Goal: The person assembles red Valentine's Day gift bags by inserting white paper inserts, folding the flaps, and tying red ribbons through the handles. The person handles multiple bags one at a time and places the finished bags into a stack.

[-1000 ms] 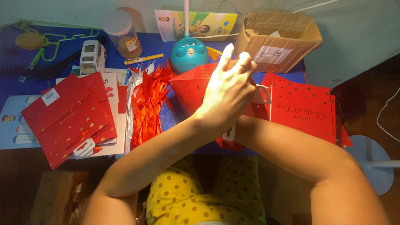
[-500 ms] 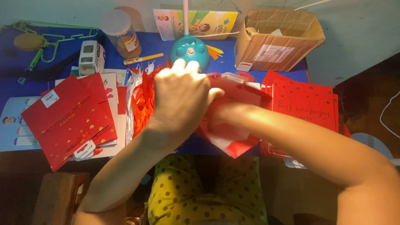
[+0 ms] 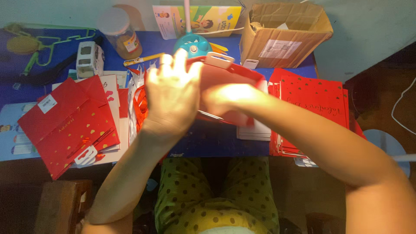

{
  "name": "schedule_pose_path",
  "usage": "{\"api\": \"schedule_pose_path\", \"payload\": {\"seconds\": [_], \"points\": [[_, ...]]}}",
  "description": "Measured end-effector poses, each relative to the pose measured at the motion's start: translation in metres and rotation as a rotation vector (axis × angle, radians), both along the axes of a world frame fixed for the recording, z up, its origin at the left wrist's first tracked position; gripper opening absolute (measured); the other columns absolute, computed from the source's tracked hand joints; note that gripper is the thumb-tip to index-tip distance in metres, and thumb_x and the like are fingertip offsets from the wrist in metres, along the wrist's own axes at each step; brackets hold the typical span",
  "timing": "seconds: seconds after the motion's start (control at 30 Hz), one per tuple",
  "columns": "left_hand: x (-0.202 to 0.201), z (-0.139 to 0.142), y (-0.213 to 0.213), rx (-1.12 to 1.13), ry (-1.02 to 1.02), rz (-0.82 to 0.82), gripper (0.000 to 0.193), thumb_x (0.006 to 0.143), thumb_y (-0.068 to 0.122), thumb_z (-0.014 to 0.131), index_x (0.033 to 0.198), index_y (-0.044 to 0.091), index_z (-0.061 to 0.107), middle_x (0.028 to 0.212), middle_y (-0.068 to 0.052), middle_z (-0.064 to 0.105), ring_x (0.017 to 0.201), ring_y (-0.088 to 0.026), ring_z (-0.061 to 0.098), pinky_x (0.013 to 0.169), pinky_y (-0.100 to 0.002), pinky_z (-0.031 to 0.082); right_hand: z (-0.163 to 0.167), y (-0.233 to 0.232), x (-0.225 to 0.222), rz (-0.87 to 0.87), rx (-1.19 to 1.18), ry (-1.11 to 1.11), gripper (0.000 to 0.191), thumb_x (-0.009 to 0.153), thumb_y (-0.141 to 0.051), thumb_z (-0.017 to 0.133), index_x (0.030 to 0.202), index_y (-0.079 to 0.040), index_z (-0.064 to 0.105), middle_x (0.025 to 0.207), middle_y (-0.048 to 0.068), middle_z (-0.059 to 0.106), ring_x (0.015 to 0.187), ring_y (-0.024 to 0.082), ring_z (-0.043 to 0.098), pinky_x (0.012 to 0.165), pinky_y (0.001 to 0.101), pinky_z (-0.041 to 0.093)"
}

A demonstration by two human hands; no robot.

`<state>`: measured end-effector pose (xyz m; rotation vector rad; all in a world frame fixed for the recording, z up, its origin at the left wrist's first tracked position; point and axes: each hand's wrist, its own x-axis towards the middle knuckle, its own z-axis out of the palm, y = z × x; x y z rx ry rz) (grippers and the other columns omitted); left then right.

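- Two hands held one red paper bag up so it could open.
- Left hand lay flat and spread on it; right hand pinched its side.
- Flat red bags waited at three o'clock.

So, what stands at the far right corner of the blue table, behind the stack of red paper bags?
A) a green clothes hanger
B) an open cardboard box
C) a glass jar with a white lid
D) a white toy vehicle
B: the open cardboard box stands at the far right of the blue table, just behind the stack of red paper bags.
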<state>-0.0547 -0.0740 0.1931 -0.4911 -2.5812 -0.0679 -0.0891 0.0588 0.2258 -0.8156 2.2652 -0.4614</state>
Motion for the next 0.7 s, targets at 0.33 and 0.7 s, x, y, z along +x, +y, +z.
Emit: {"api": "schedule_pose_path", "payload": {"seconds": [0.33, 0.7], "points": [[0.04, -0.02, 0.018, 0.518, 0.251, -0.22, 0.029, 0.092, 0.0, 0.071, 0.118, 0.011, 0.076, 0.116, -0.014, 0.067, 0.111, -0.035, 0.065, 0.092, -0.048, 0.051, -0.063, 0.143, 0.014, -0.715, -0.744, 0.537, 0.017, 0.106, -0.014, 0.063, 0.11, -0.001, 0.073, 0.101, 0.007, 0.076, 0.095, 0.009, 0.067, 0.086, 0.0255, 0.055], [0.041, -0.205, 0.146, 0.739, -0.382, -0.405, 0.064, 0.086, 0.02, 0.074, 0.139, -0.006, 0.049, 0.143, -0.028, 0.051, 0.134, -0.047, 0.044, 0.107, -0.05, 0.042, -0.244, 0.205, -0.015, -0.573, -0.161, 0.652, 0.048, 0.089, -0.02, 0.069, 0.132, 0.0, 0.063, 0.141, 0.025, 0.057, 0.13, 0.043, 0.052, 0.11, 0.0485, 0.04]]}}
